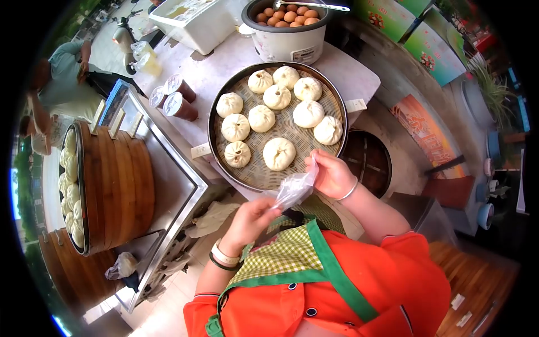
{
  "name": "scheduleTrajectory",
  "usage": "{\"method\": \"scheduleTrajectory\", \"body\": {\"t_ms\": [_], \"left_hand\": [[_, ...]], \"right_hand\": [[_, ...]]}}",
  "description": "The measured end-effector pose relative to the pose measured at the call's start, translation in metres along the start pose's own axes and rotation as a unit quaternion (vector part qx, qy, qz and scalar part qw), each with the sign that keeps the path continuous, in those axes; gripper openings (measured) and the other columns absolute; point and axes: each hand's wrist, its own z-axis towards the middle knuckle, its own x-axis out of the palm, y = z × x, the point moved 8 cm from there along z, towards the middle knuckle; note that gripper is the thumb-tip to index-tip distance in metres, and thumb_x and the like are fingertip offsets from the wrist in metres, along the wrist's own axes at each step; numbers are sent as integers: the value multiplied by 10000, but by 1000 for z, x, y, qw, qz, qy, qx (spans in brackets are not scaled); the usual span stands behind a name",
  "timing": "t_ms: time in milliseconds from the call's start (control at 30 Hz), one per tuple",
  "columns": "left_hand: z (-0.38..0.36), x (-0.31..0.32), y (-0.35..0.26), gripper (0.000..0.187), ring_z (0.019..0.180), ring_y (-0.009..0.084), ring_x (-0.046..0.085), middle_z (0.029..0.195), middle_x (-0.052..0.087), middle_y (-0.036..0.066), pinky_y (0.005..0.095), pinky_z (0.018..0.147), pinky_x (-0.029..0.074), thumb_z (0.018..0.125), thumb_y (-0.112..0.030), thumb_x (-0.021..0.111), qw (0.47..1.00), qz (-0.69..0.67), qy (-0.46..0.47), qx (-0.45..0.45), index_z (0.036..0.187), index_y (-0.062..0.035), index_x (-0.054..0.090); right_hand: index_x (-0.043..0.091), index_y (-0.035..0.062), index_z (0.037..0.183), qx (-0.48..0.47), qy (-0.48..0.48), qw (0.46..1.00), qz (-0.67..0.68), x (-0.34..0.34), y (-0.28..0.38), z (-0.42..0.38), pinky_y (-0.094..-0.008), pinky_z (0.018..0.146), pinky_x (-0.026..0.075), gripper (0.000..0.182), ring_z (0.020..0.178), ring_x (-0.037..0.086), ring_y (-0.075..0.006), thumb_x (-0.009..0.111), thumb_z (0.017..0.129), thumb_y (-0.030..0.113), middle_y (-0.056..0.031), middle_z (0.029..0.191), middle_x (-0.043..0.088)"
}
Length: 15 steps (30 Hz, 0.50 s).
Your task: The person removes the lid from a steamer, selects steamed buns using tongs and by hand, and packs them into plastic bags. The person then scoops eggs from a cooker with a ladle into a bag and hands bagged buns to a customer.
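Between my two hands stretches a clear plastic bag (pixel 296 188), crumpled and see-through. My left hand (pixel 251 220) pinches its lower left end. The upper right end is pinched in the fingers of my right hand (pixel 331 175). Just beyond the bag lies a round steamer tray (pixel 259 175) with a woven base and dark rim, holding several pleated steamed buns. The nearest bun (pixel 279 154) sits a little above the bag in view, touched by neither hand. Whether anything is inside the bag I cannot make out, though it looks flat.
A cooker pot of brown eggs (pixel 287 42) with a spoon across it stands behind the tray. Lidded cups (pixel 181 105) and a white bin (pixel 193 28) are at the back left. Stacked bamboo steamers (pixel 115 188) rise at left. Beyond them stands another person (pixel 70 78).
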Motion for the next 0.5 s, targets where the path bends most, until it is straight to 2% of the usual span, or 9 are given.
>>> {"method": "scheduleTrajectory", "body": {"t_ms": [67,100,133,167,200,300,367,467,500], "left_hand": [[1,-18,-7,104,656,54,476,735,560,-7,204,572,385,847,-93,563,962,-265,-55,28,904,-14,598],[4,-16,-15,111,648,59,478,736,563,3,203,565,385,843,-93,561,917,-393,22,67,915,-14,590],[6,-15,-22,119,641,63,480,736,566,14,203,557,385,840,-94,560,847,-512,99,104,925,-14,583],[7,-12,-30,173,629,66,487,752,570,32,191,547,383,824,-112,580,821,-539,149,116,958,-6,557],[7,-16,-34,173,629,66,487,752,570,32,191,547,383,824,-112,580,821,-538,146,121,958,-6,557],[-3,-26,-40,327,748,77,514,902,569,26,208,625,433,775,-137,642,934,-294,202,-11,1057,-18,527],[-3,-32,-51,352,859,72,498,939,566,4,235,740,436,793,-162,645,980,-53,187,44,1104,-43,530],[-11,-32,-49,207,582,13,383,668,452,-74,173,511,338,888,-230,526,951,-200,236,-6,944,-43,595],[-12,-43,-55,203,577,37,392,649,439,-61,192,515,348,888,-229,519,936,-275,217,30,905,-39,589]], "right_hand": [[466,60,857,58,91,986,-124,18,3,-8,-249,578,419,62,631,496,-131,464,886,115,-42,775,529],[436,61,846,85,82,984,-136,26,0,-16,-220,516,355,66,561,413,-106,445,893,107,-27,724,472],[436,61,846,91,84,983,-138,29,1,-18,-220,516,355,66,561,413,-106,445,893,107,-27,724,472],[434,61,848,133,131,973,-134,36,-4,-23,-217,504,340,55,549,394,-103,444,889,98,-25,717,464],[432,61,851,173,179,960,-129,46,-8,-28,-213,493,325,44,538,376,-101,442,885,88,-24,711,456],[425,71,840,151,162,957,-186,64,-6,-22,-196,464,292,57,515,344,-78,461,871,102,-10,689,431],[415,83,817,130,189,943,-242,71,-8,-13,-192,421,258,93,484,334,-67,456,885,130,-8,652,423],[405,81,835,172,188,929,-269,78,-24,-3,-193,405,241,101,452,315,-66,468,889,138,-21,639,423],[397,79,837,184,185,922,-287,79,-25,-1,-191,407,250,121,447,318,-65,483,886,148,-18,640,428]]}}
